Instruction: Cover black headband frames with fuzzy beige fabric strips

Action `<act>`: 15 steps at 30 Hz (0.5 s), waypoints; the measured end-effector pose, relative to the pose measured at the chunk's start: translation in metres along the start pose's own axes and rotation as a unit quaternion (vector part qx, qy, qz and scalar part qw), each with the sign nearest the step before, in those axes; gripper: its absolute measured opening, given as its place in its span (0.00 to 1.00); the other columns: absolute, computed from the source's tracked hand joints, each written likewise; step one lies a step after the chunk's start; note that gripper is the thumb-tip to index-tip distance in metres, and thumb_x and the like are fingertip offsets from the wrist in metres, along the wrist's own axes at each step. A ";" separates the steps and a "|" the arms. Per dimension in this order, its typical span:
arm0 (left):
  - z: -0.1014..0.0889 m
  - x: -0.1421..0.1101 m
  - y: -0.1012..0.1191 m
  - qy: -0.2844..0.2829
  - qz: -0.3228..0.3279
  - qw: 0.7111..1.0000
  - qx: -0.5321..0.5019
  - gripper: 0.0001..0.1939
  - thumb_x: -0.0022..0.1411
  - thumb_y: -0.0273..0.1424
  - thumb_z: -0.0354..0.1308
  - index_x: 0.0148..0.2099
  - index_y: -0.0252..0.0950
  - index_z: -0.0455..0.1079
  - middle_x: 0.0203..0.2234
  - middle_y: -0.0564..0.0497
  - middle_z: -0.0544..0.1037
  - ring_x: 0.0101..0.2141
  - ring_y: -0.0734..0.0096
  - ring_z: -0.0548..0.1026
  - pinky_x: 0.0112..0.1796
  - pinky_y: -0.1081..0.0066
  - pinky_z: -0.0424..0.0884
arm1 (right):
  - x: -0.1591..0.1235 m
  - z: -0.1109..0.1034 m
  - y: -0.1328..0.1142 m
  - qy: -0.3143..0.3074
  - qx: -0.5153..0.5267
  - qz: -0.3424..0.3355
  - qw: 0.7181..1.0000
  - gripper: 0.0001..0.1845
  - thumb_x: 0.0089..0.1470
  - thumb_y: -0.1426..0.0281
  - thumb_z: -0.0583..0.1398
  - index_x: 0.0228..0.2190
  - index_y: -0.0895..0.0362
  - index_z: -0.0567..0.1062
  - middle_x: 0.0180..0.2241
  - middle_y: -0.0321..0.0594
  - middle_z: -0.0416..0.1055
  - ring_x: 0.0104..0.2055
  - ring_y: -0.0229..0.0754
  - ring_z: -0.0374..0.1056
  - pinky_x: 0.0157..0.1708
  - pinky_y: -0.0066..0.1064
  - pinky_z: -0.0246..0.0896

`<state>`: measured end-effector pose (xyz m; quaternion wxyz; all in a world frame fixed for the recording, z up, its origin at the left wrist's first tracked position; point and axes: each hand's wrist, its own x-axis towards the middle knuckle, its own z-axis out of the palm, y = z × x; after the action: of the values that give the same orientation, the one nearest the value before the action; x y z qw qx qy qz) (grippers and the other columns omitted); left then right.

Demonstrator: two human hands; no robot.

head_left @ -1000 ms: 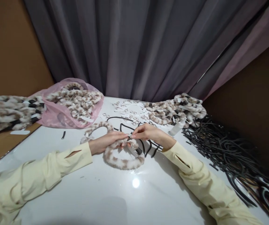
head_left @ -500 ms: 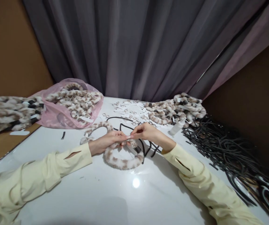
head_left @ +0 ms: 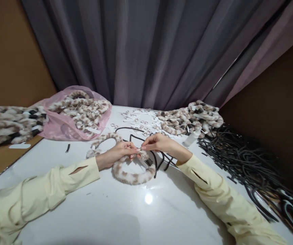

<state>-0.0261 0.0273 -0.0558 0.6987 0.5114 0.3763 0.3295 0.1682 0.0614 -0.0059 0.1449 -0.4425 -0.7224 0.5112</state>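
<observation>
Through the head camera I am seeing the furry ring (head_left: 133, 178) lying on the white table (head_left: 97, 211), just in front of my hands. My left hand (head_left: 122, 150) is clamping its upper edge, fingers curling around the fur. My right hand (head_left: 162, 144) is bringing thumb and forefinger together right beside the left fingertips; I cannot tell what, if anything, is sitting between them.

I am judging the ring light and soft, its pile squashing easily and hiding whatever is lying beneath, so a fingertip pinch at the top is suiting it better than a hard squeeze. The dark band (head_left: 149, 162) is looking smoother, perhaps firmer, and is offering a clearer hold. The pale tag (head_left: 143, 164) is looking thin and bendable, a poor place for pulling. Black cords (head_left: 156, 163) are lying just beyond, near the right hand, probably bendy and easily snagged.
</observation>
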 end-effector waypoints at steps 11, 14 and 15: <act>0.011 -0.016 -0.008 0.072 0.217 0.902 0.366 0.10 0.61 0.37 0.52 0.32 0.36 0.65 0.28 0.49 0.75 0.31 0.68 0.71 0.35 0.71 0.65 | -0.014 -0.011 -0.012 -0.005 -0.210 -0.153 0.966 0.08 0.45 0.76 0.61 0.30 0.61 0.79 0.31 0.42 0.76 0.34 0.40 0.70 0.37 0.28 0.61; 0.011 -0.021 -0.012 0.002 0.320 0.829 0.458 0.10 0.64 0.32 0.46 0.32 0.36 0.65 0.30 0.44 0.73 0.33 0.66 0.70 0.37 0.69 0.65 | -0.023 -0.015 -0.021 -0.059 -0.254 -0.189 0.947 0.07 0.48 0.76 0.60 0.31 0.61 0.79 0.32 0.42 0.76 0.34 0.39 0.70 0.38 0.27 0.61; 0.011 -0.021 -0.013 -0.028 0.342 0.809 0.478 0.10 0.64 0.30 0.45 0.33 0.36 0.65 0.30 0.43 0.73 0.33 0.65 0.70 0.38 0.67 0.65 | -0.025 -0.016 -0.023 -0.086 -0.262 -0.194 0.941 0.07 0.49 0.76 0.61 0.31 0.60 0.79 0.32 0.42 0.76 0.34 0.39 0.70 0.38 0.27 0.62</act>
<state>-0.0264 0.0009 -0.0623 0.2186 0.8853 0.2670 0.3116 0.1818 0.0497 0.0272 0.0575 -0.2701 -0.9123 0.3024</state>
